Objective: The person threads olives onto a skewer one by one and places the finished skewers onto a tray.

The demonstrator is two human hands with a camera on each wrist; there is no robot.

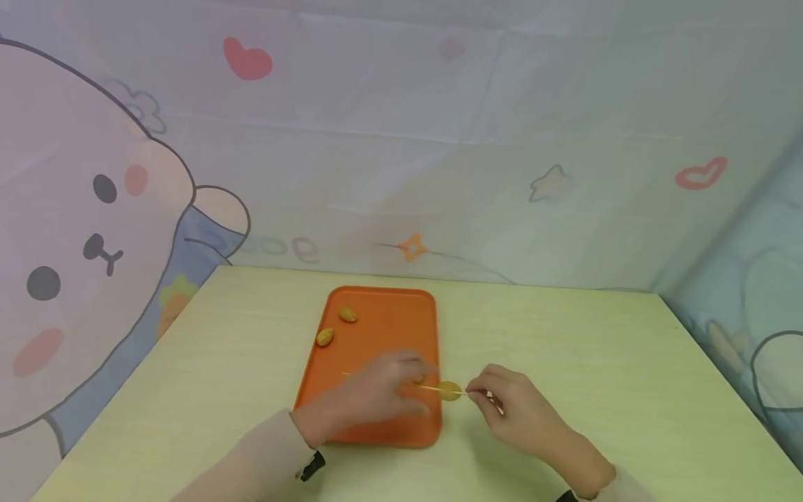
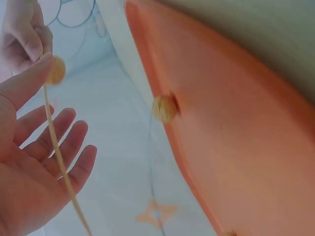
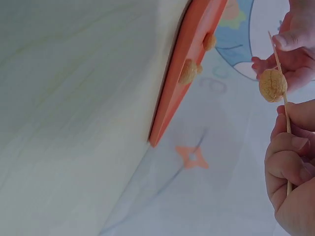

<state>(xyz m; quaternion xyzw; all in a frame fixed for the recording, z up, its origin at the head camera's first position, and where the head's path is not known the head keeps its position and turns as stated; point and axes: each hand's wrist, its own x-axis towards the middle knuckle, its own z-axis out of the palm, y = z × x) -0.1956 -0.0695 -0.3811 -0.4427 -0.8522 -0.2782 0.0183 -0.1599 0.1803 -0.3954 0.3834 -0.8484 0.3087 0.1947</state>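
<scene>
Pale cartoon-printed cloth walls in a light wood counter (image 1: pixel 564 348), on which an orange tray (image 1: pixel 383 335) lies lengthwise. Just past the tray's near right corner a thin wooden skewer (image 1: pixel 433 388) is held roughly level between both hands, with one small, round, golden-brown, crumbly-looking food piece (image 1: pixel 449 390) threaded on it between them. The right hand (image 1: pixel 521 411) pinches the skewer's end, fingers (image 3: pixel 288 142) curled round the stick just behind the piece. The left hand (image 1: pixel 376 394) hovers over the tray's near end; in the left wrist view its fingers (image 2: pixel 64 142) lie spread and nearly straight, the skewer crossing the palm with the thumb tip touching it next to the piece, so it steadies rather than grips. From the head view the left hand covers much of the skewer, and a small brownish spot at its fingertips is too hidden to identify. Two more golden pieces lie on the tray's far left part, one (image 1: pixel 348 315) near the far edge and one (image 1: pixel 324 337) by the left rim, well apart from the hands. Both wrist views are tilted and slightly blurred.
</scene>
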